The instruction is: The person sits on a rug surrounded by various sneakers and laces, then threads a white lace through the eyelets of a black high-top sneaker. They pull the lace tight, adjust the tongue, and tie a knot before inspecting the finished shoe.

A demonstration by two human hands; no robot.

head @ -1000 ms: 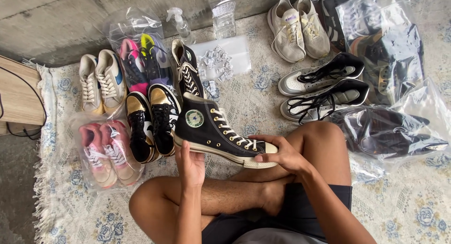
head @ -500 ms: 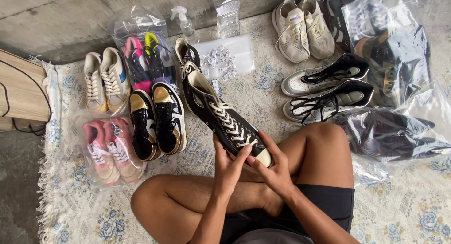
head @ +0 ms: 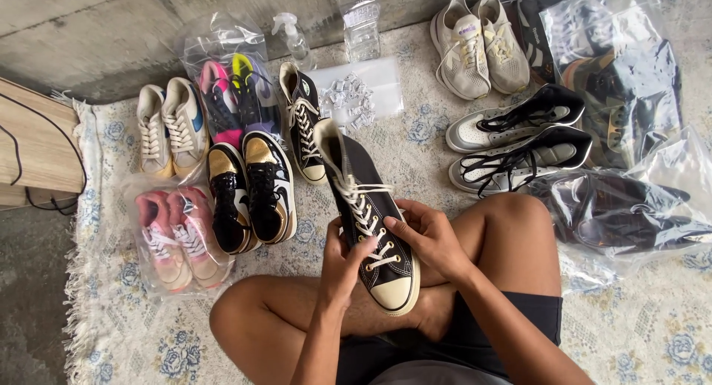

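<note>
While the floral rug [head: 630, 333] and the shoes laid out on it sit as they did a second ago, I log one change: the black high-top sneaker [head: 368, 222], earlier held side-on, is now turned sole-down, toe toward the person's lap, laces facing up. It rests over the crossed legs, near its mate [head: 304, 125]. Left hand [head: 343, 262] clasps its side, fingers closed on canvas; right hand [head: 430, 237] has fingertips pinched at the white laces [head: 363, 214], so lacing looks accessible.

Held shoe [head: 367, 222] lies over the lap, its mate [head: 305, 125] behind it.
</note>
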